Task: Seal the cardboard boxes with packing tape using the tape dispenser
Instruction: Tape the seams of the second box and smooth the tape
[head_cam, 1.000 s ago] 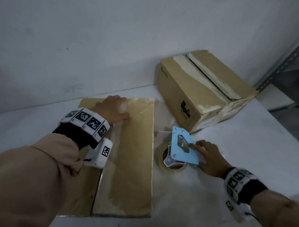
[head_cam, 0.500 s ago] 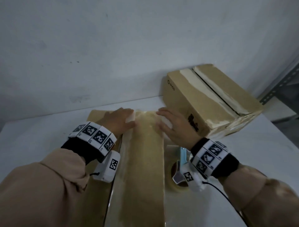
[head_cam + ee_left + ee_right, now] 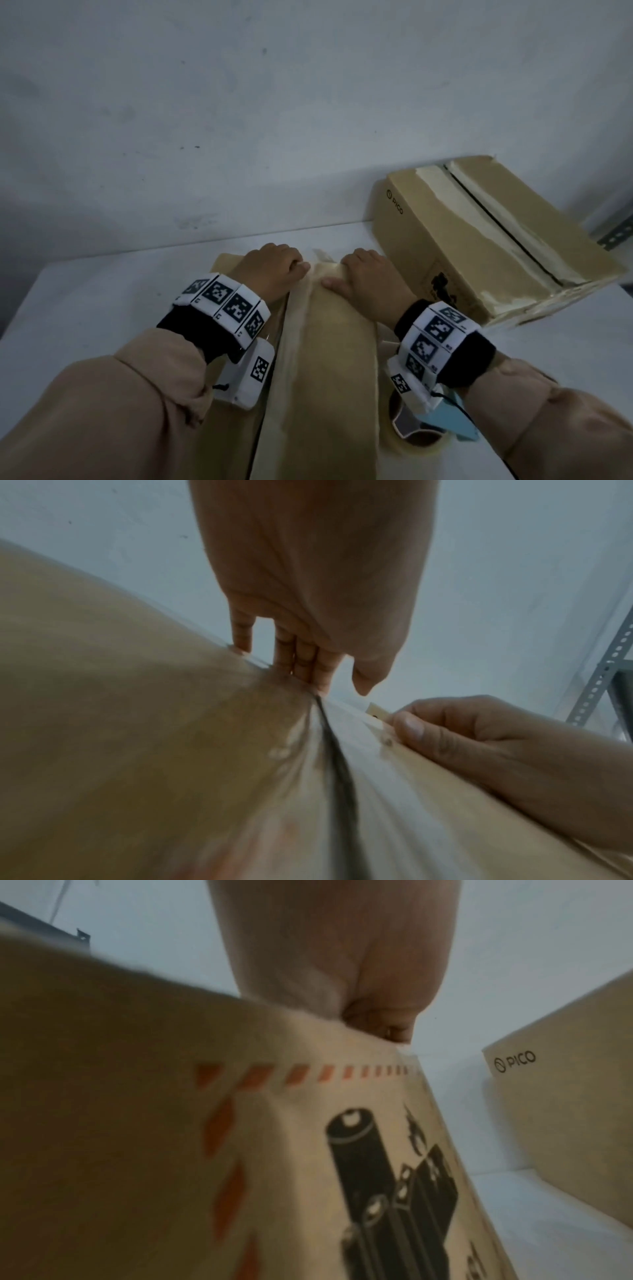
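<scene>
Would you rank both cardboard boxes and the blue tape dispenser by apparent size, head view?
1. Brown PICO-printed cardboard box and nearer brown cardboard box: alike; arms cover the nearer.
2. Blue plastic tape dispenser.

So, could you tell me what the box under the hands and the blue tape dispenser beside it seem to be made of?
The box looks like matte brown cardboard, going by its dull tan flaps and printed side; the paler sheen along the seam is probably clear tape. The tape dispenser seems smooth light-blue plastic, though the right wrist hides most of it.
</scene>
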A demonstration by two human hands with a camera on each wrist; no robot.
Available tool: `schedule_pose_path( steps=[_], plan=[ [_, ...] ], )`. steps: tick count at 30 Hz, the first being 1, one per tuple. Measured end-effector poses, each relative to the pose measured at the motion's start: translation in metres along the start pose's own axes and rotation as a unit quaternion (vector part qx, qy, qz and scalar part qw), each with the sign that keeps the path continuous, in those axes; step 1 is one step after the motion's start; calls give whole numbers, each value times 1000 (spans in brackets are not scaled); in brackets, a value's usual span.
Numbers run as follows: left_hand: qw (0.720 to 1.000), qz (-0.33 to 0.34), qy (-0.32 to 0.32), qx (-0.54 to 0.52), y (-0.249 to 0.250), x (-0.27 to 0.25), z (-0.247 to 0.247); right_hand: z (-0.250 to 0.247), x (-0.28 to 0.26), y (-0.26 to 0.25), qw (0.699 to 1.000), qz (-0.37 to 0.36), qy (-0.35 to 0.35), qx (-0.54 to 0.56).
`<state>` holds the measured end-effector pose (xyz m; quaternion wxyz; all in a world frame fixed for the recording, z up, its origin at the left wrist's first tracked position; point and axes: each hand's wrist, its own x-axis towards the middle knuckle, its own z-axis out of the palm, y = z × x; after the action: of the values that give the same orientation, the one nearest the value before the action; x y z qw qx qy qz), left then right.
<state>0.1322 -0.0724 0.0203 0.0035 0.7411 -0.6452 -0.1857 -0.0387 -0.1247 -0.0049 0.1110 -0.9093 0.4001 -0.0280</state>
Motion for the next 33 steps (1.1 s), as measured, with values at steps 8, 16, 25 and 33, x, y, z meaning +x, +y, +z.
schedule_pose_path(
  steps=[8, 16, 25, 33],
  plan=[
    [986, -121, -18, 115, -50, -7, -17, 3, -4, 1, 998, 25, 44, -39],
    [983, -176, -22, 47, -76, -17, -22, 0, -12, -4, 993, 97, 47, -38],
    [991, -124, -13, -41, -75, -20, -23, -3, -11, -9, 992, 120, 4, 48],
    [989, -100, 2, -107, -79, -17, -24, 1, -3, -3, 986, 36, 30, 158]
  ],
)
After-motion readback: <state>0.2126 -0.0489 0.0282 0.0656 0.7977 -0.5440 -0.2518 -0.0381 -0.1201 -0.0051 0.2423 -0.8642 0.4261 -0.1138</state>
